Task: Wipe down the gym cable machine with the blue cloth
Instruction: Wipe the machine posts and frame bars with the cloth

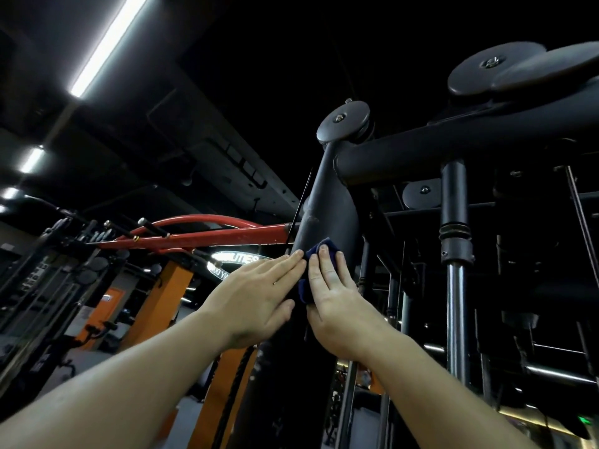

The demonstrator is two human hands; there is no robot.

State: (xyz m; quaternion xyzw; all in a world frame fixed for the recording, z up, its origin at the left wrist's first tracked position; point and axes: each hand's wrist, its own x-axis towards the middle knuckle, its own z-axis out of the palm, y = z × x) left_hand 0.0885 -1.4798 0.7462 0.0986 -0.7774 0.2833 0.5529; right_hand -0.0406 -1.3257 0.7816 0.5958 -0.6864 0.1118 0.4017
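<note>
The cable machine's dark upright post [327, 205] rises in the middle of the view to a thick crossbar [453, 147] with round pulleys [343, 119] on top. My right hand [337, 296] presses the blue cloth [319, 251] flat against the post with straight fingers; only the cloth's upper edge and left side show around the fingers. My left hand [256, 293] lies flat on the post's left side, its fingertips touching the cloth's edge.
A red frame bar [207, 234] runs left from the post. A thin black cable [299, 209] hangs just left of the post. A chrome guide rod with a black collar [455, 241] stands to the right. Orange pillars [162, 299] and other racks lie lower left.
</note>
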